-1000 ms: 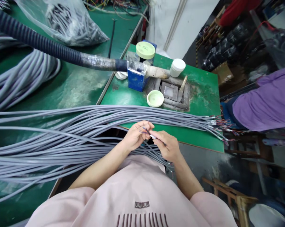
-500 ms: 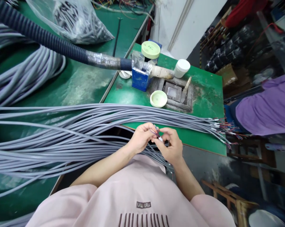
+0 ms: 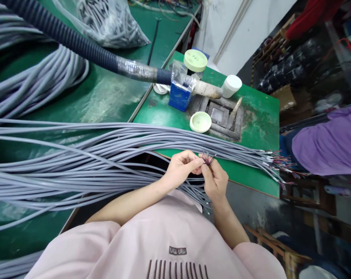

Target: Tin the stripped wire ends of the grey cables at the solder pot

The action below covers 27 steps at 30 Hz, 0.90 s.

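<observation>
Fanning upward near the centre of the frame: one wire bundle (image 3: 208, 159), thin dark and reddish strands. Right hand (image 3: 216, 180): thumb and fingers pinching its base. Left hand (image 3: 182, 166): thumb and forefinger pressed together at its left edge, on which strand is too small to tell. Change: strands, pointing left a second ago, now spread upward, seemingly easier to single out. Just above the hands: grey cables (image 3: 163, 133), running left to right. Upper centre: pale green dish (image 3: 200, 122), blue box (image 3: 179, 97), white tub (image 3: 231, 86).
</observation>
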Motion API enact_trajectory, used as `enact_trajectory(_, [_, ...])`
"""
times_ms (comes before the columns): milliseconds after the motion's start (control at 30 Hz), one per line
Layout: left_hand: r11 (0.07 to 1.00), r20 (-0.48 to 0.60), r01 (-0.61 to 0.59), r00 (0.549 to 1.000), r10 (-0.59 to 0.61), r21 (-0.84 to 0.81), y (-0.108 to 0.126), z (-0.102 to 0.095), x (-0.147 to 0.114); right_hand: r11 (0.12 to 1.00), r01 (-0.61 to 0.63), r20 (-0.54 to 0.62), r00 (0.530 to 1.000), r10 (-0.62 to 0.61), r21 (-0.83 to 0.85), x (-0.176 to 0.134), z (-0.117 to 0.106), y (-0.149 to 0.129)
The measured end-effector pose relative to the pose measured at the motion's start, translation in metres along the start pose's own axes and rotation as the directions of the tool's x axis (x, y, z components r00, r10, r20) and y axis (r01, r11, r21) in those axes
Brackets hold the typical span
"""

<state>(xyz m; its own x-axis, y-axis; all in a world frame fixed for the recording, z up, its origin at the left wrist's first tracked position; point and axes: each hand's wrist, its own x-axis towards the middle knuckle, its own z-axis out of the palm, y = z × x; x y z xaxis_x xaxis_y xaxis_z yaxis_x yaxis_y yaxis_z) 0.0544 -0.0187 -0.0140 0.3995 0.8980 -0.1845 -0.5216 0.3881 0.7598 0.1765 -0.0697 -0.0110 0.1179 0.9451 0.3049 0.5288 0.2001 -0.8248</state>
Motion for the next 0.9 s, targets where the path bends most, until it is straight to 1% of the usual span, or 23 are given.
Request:
enact_trajectory(200, [0.999, -0.010, -0.031, 0.999, 0.032, 0.038, 0.001, -0.002, -0.001, 0.999, -0.038, 0.002, 0.999, 0.038, 0.014, 0.001, 0.002, -0.001])
enact_trajectory(300, [0.994, 0.012, -0.022, 1.000, 0.021, 0.107, 0.002, -0.005, 0.000, 0.996, -0.086, -0.001, 0.996, 0.086, 0.003, 0.000, -0.004, -0.001])
enact_trajectory(400, [0.968, 0.030, -0.055, 0.998, 0.049, 0.244, 0.003, -0.011, 0.000, 0.987, -0.163, -0.072, 0.984, 0.163, 0.009, -0.011, -0.025, 0.006])
enact_trajectory(467, [0.915, 0.067, -0.119, 0.993, 0.101, 0.385, 0.002, -0.017, 0.002, 0.969, -0.247, -0.161, 0.955, 0.249, 0.033, -0.027, -0.049, 0.018])
enact_trajectory(500, [0.863, 0.111, -0.176, 0.984, 0.140, 0.474, 0.001, -0.019, 0.004, 0.948, -0.316, -0.203, 0.926, 0.319, 0.051, -0.038, -0.063, 0.026])
enact_trajectory(533, [0.788, 0.174, -0.254, 0.967, 0.187, 0.561, -0.001, -0.021, 0.006, 0.920, -0.389, -0.234, 0.890, 0.391, 0.055, -0.051, -0.079, 0.035])
enact_trajectory(567, [0.691, 0.248, -0.342, 0.939, 0.237, 0.637, -0.002, -0.023, 0.008, 0.883, -0.470, -0.283, 0.845, 0.454, 0.012, -0.064, -0.095, 0.045])
enact_trajectory(600, [0.579, 0.326, -0.429, 0.903, 0.279, 0.694, -0.003, -0.024, 0.010, 0.821, -0.565, -0.322, 0.794, 0.516, -0.076, -0.079, -0.111, 0.055])
enact_trajectory(633, [0.463, 0.394, -0.499, 0.865, 0.309, 0.733, -0.003, -0.025, 0.013, 0.724, -0.660, -0.336, 0.740, 0.582, -0.201, -0.093, -0.125, 0.065])
enact_trajectory(667, [0.352, 0.444, -0.544, 0.834, 0.328, 0.761, -0.003, -0.026, 0.016, 0.588, -0.733, -0.320, 0.680, 0.660, -0.343, -0.107, -0.137, 0.073])
enact_trajectory(700, [0.253, 0.472, -0.562, 0.814, 0.338, 0.788, -0.002, -0.026, 0.019, 0.440, -0.758, -0.286, 0.610, 0.739, -0.481, -0.119, -0.145, 0.080])
enact_trajectory(733, [0.166, 0.480, -0.556, 0.807, 0.345, 0.815, 0.001, -0.027, 0.022, 0.347, -0.737, -0.241, 0.562, 0.791, -0.580, -0.130, -0.150, 0.085])
enact_trajectory(767, [0.091, 0.475, -0.534, 0.808, 0.349, 0.841, 0.004, -0.028, 0.025, 0.312, -0.706, -0.173, 0.524, 0.834, -0.636, -0.138, -0.150, 0.089])
enact_trajectory(800, [0.027, 0.459, -0.500, 0.815, 0.353, 0.866, 0.008, -0.029, 0.028, 0.336, -0.678, -0.091, 0.511, 0.855, -0.654, -0.143, -0.147, 0.090])
enact_trajectory(833, [-0.028, 0.438, -0.459, 0.827, 0.352, 0.888, 0.012, -0.031, 0.031, 0.405, -0.658, 0.004, 0.522, 0.853, -0.635, -0.144, -0.139, 0.090])
enact_trajectory(900, [-0.129, 0.400, -0.379, 0.854, 0.332, 0.916, 0.019, -0.033, 0.034, 0.597, -0.626, 0.197, 0.589, 0.784, -0.502, -0.138, -0.116, 0.084])
